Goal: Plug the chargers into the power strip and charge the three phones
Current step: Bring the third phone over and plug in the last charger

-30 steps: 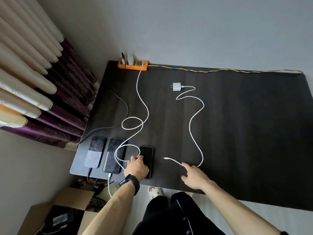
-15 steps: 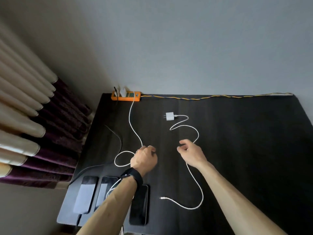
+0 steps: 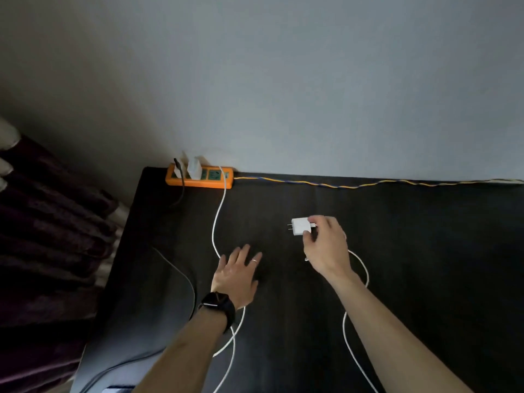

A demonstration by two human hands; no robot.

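Note:
An orange power strip (image 3: 198, 181) lies at the table's far left corner with a white charger (image 3: 194, 168) and a dark plug (image 3: 178, 165) in it. My right hand (image 3: 326, 245) pinches a loose white charger (image 3: 300, 226), its two prongs pointing left, its white cable (image 3: 357, 307) trailing back toward me. My left hand (image 3: 236, 275), fingers spread flat, hovers over the dark table beside another white cable (image 3: 217, 222) running from the strip. Only a corner of one phone (image 3: 117, 390) shows at the bottom edge.
The dark table (image 3: 425, 251) stands against a grey wall. A yellow and blue twisted cord (image 3: 354, 184) runs along its far edge from the strip. Purple and cream curtains (image 3: 42, 236) hang at the left. A thin dark cable (image 3: 181, 275) crosses the left side.
The view tilted up, leaving the phones out of frame. My right hand moved forward and took hold of the loose charger. My left hand opened and reached forward.

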